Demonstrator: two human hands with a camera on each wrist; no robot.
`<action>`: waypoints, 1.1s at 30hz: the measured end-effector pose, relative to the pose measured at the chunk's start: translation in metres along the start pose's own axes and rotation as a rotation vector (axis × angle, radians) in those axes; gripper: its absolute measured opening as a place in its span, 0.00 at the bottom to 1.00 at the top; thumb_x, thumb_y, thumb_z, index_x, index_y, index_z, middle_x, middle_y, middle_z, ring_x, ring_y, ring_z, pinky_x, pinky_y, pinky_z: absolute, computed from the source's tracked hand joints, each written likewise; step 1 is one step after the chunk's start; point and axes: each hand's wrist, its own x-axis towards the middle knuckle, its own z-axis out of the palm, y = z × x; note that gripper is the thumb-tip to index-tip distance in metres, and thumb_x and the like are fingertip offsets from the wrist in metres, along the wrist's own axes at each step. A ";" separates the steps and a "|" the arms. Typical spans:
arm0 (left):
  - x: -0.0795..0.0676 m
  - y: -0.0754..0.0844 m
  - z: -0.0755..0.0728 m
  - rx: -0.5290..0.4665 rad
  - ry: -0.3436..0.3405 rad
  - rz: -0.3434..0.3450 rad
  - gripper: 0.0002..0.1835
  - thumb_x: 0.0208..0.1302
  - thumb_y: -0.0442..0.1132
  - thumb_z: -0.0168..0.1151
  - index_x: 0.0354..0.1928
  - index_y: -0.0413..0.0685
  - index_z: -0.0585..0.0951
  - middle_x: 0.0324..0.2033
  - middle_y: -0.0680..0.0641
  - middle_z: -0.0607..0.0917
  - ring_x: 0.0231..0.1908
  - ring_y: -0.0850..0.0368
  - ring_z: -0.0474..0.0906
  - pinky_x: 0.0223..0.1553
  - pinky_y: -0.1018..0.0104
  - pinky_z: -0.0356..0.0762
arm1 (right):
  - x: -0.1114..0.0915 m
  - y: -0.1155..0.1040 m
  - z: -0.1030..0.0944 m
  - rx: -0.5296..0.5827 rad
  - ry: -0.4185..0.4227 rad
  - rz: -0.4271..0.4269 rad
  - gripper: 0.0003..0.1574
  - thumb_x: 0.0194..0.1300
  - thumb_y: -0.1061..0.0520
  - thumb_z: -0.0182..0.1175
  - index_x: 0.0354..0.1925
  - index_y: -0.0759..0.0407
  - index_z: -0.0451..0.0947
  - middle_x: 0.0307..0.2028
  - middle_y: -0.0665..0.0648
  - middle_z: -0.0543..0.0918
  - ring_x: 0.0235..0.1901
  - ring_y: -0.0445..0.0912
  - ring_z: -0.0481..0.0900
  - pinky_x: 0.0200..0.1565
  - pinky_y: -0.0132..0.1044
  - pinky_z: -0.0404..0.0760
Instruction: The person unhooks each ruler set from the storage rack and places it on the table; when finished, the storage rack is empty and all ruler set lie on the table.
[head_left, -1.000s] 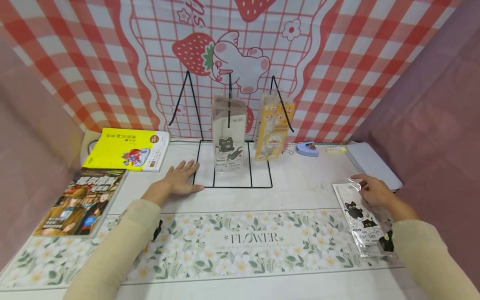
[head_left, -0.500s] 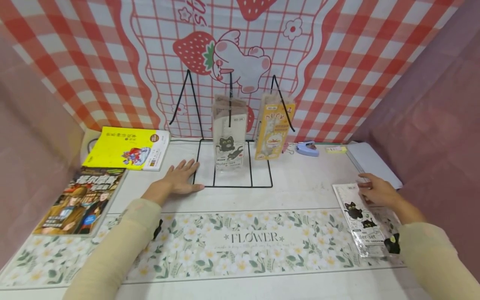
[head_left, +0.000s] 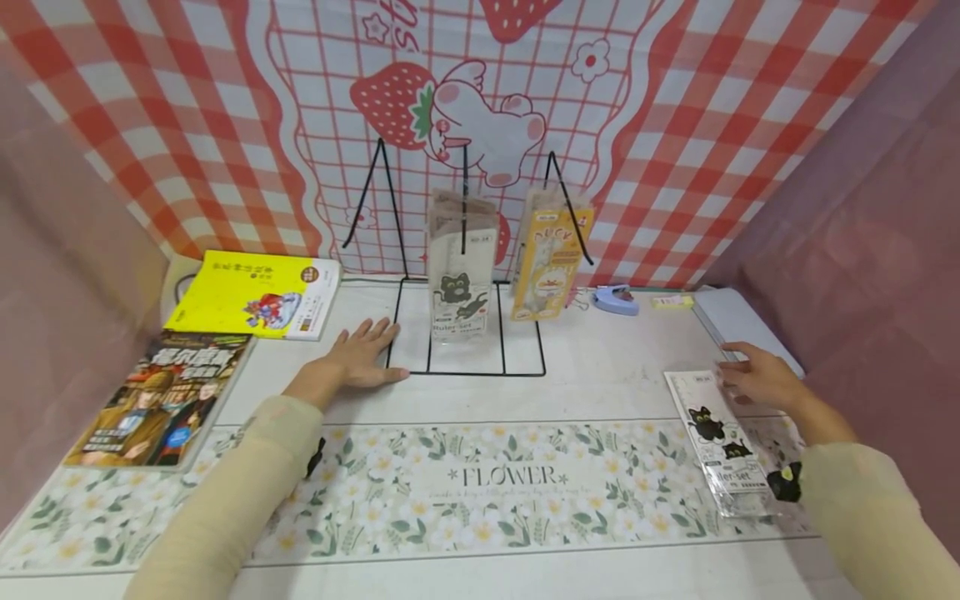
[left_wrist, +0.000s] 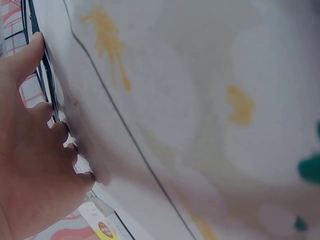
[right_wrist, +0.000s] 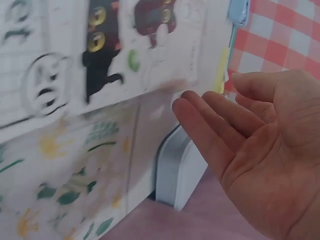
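My left hand (head_left: pixel 358 357) lies spread on the white table, thumb and fingertips at the left side of a black wire display rack (head_left: pixel 522 374). In the left wrist view that hand (left_wrist: pixel 35 135) holds nothing. A ruler-set packet (head_left: pixel 722 446) with black cats lies flat on the table at the right. Beside its upper right edge is my right hand (head_left: pixel 759 382), fingers loosely bent. The right wrist view shows this hand (right_wrist: pixel 265 135) with nothing in its fingers. Similar cat ruler packets (head_left: pixel 462 292) hang from the rack's middle hook, yellow duck packets (head_left: pixel 547 267) from the right one.
At left lie a yellow book (head_left: pixel 243 292) and a darker illustrated book (head_left: pixel 161 408). Along the back right stand a blue stapler-like item (head_left: pixel 615 299), a small yellow item (head_left: pixel 672 301) and a pale grey case (head_left: pixel 750 327). A flower-print mat (head_left: pixel 517 521) crosses the front.
My right hand has let go of the ruler-set packet's top and drawn slightly to the right. The packet now lies flatter. My left hand stays in place.
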 end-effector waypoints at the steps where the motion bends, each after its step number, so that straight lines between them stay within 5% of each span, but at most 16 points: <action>1: 0.000 0.000 0.000 0.000 -0.002 0.000 0.49 0.64 0.67 0.49 0.77 0.51 0.43 0.78 0.41 0.40 0.77 0.36 0.33 0.75 0.35 0.33 | 0.002 -0.002 -0.001 0.015 0.002 0.001 0.36 0.71 0.59 0.50 0.68 0.77 0.52 0.58 0.83 0.70 0.36 0.46 0.87 0.33 0.41 0.88; 7: 0.000 0.000 -0.002 0.003 -0.001 0.007 0.50 0.64 0.67 0.49 0.77 0.51 0.43 0.78 0.41 0.41 0.77 0.36 0.34 0.75 0.34 0.33 | 0.027 -0.030 0.007 0.160 0.035 -0.053 0.35 0.71 0.59 0.51 0.69 0.73 0.53 0.59 0.78 0.73 0.36 0.34 0.84 0.37 0.43 0.88; 12: 0.000 0.000 -0.003 0.005 0.002 0.009 0.49 0.64 0.67 0.49 0.77 0.50 0.43 0.78 0.40 0.41 0.77 0.36 0.34 0.75 0.34 0.34 | 0.048 -0.085 0.014 0.157 0.107 -0.163 0.33 0.73 0.52 0.51 0.69 0.67 0.58 0.59 0.75 0.75 0.45 0.49 0.87 0.47 0.47 0.86; 16: 0.000 -0.001 -0.002 0.003 0.006 0.010 0.50 0.64 0.67 0.50 0.77 0.50 0.43 0.78 0.40 0.41 0.77 0.36 0.34 0.75 0.34 0.34 | 0.060 -0.135 0.018 0.203 0.235 -0.221 0.35 0.71 0.43 0.52 0.69 0.58 0.63 0.62 0.66 0.77 0.57 0.56 0.79 0.57 0.51 0.79; 23: 0.000 -0.001 0.002 -0.004 0.008 0.017 0.49 0.64 0.67 0.49 0.77 0.51 0.44 0.78 0.41 0.41 0.77 0.36 0.34 0.75 0.34 0.33 | 0.079 -0.203 0.023 0.401 0.470 -0.374 0.30 0.68 0.49 0.59 0.64 0.56 0.68 0.55 0.60 0.78 0.50 0.37 0.75 0.50 0.28 0.77; 29: 0.000 0.000 0.002 -0.011 0.009 0.009 0.50 0.64 0.68 0.50 0.77 0.51 0.43 0.78 0.42 0.40 0.77 0.37 0.34 0.75 0.34 0.32 | 0.083 -0.230 0.022 0.536 0.508 -0.436 0.24 0.67 0.56 0.59 0.60 0.57 0.71 0.44 0.41 0.79 0.45 0.30 0.75 0.48 0.28 0.70; 33: -0.001 -0.001 0.000 0.001 0.015 0.007 0.49 0.64 0.68 0.49 0.77 0.52 0.43 0.78 0.42 0.41 0.78 0.37 0.34 0.75 0.35 0.33 | 0.084 -0.238 0.023 0.620 0.517 -0.476 0.21 0.67 0.59 0.59 0.58 0.59 0.72 0.39 0.38 0.79 0.41 0.31 0.76 0.42 0.28 0.69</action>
